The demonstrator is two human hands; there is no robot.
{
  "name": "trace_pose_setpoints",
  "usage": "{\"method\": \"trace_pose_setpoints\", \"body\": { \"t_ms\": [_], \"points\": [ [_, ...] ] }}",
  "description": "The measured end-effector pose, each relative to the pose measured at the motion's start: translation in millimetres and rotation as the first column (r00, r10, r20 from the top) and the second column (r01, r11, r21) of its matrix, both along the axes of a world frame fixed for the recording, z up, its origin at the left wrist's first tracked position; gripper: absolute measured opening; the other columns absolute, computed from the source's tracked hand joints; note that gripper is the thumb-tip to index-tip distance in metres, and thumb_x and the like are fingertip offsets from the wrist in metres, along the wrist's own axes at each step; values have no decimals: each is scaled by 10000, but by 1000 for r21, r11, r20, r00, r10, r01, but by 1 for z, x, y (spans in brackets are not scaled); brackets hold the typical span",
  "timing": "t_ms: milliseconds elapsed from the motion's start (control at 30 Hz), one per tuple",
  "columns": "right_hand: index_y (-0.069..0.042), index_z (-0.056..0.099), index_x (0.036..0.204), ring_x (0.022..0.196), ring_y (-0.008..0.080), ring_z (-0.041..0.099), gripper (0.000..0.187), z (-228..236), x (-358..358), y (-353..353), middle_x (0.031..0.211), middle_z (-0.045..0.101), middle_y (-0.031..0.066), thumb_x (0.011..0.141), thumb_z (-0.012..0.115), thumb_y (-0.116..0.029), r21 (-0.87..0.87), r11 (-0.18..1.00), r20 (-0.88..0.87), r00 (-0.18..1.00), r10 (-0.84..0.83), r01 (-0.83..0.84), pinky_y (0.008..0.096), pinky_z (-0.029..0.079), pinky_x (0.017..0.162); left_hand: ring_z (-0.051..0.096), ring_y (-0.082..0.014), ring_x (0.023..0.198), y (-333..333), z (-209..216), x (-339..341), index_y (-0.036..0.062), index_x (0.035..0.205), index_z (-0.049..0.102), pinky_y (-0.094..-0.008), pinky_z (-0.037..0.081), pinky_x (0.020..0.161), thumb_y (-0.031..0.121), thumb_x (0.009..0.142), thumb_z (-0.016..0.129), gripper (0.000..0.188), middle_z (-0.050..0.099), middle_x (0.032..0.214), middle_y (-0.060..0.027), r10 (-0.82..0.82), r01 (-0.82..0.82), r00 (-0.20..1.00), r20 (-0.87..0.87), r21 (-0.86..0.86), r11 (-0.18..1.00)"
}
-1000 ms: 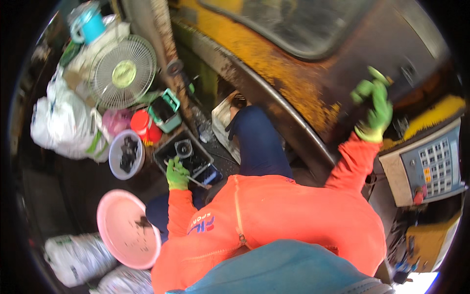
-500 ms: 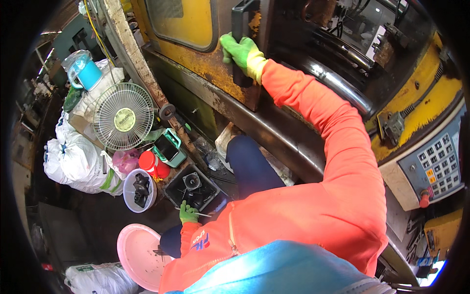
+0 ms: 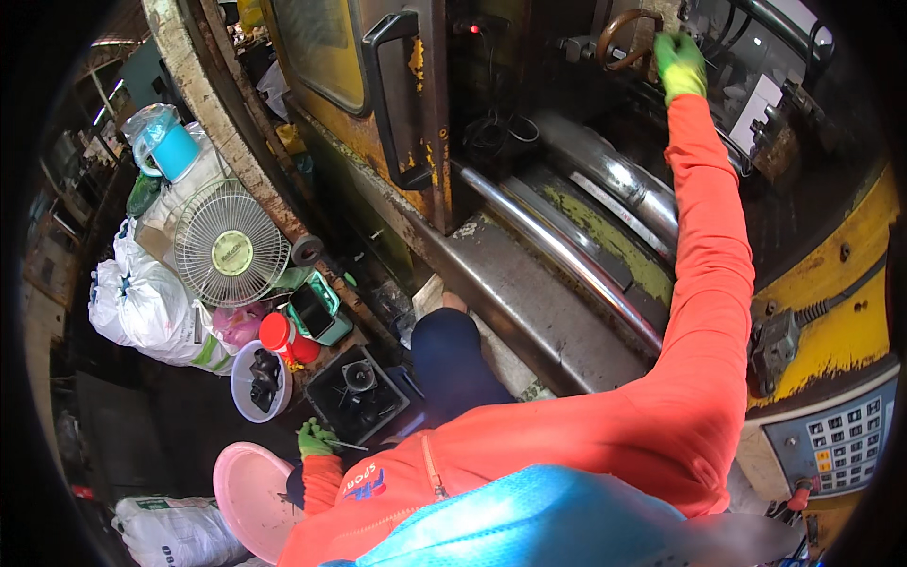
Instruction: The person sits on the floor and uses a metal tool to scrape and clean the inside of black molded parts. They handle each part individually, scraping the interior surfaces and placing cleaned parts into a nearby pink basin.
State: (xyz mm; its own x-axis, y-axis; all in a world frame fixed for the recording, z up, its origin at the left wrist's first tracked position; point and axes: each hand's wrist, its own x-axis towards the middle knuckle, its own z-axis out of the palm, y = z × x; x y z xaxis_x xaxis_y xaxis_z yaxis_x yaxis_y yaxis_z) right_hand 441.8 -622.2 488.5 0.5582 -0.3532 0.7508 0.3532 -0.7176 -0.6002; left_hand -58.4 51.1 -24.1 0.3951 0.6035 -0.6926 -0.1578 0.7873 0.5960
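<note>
My right arm stretches far into the machine's opening. My right hand (image 3: 680, 68), in a green and yellow glove, is beside a brown curved hose (image 3: 624, 40) and a pale block; its fingers are smeared and partly hidden. Low on the left, my left hand (image 3: 316, 439), also gloved, is closed around a thin metal rod (image 3: 350, 445). Next to it stands a black bin (image 3: 324, 408) with dark parts inside. The yellow machine door (image 3: 312, 57), with its black handle (image 3: 378, 104), is slid to the left of the opening.
Bright steel bars (image 3: 567, 260) cross the opening. A control panel (image 3: 836, 444) with a red knob is at lower right. On the left are a fan (image 3: 231, 250), white sacks (image 3: 156, 302), a white bucket (image 3: 248, 408) of black parts and a pink basin (image 3: 248, 463).
My right hand has let go of the door handle and reached up and right into the machine. The door has slid left, showing more of the inside. My left hand still holds the rod.
</note>
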Motion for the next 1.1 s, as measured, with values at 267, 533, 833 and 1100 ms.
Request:
{"method": "trace_pose_setpoints", "body": {
  "t_ms": [267,533,833,1100],
  "points": [
    [-40,682,1059,1083,359,597,476,-27,121,-114,1127,629,232,799,503,-396,119,956,-25,963,-269,270,430,469,903,338,-71,381,-28,98,60,134,941,625,-216,286,341,329,943,509,227,466,576,69,-160,163,983,94,-24,986],
    [-68,666,1087,1040,302,605,320,-19,118,-126,1134,637,106,917,461,-246,-610,581,15,741,-672,539,392,481,901,334,-70,433,-69,128,94,128,1007,628,-243,302,408,316,940,521,226,449,609,62,-413,406,906,93,83,910],
    [55,622,901,736,300,602,443,1,0,-38,823,659,174,895,547,-382,201,979,575,813,-85,-40,416,438,683,327,-26,506,-126,238,101,138,1078,615,-196,257,478,370,926,574,280,563,827,92,-555,457,822,126,435,776],
    [-24,639,1005,881,278,604,298,-24,-221,237,955,628,126,713,617,-79,-959,267,271,582,767,96,372,499,795,295,-22,444,-187,332,129,65,1112,599,-192,226,404,379,970,501,358,492,656,53,-730,396,515,448,631,667]
  ]
}}
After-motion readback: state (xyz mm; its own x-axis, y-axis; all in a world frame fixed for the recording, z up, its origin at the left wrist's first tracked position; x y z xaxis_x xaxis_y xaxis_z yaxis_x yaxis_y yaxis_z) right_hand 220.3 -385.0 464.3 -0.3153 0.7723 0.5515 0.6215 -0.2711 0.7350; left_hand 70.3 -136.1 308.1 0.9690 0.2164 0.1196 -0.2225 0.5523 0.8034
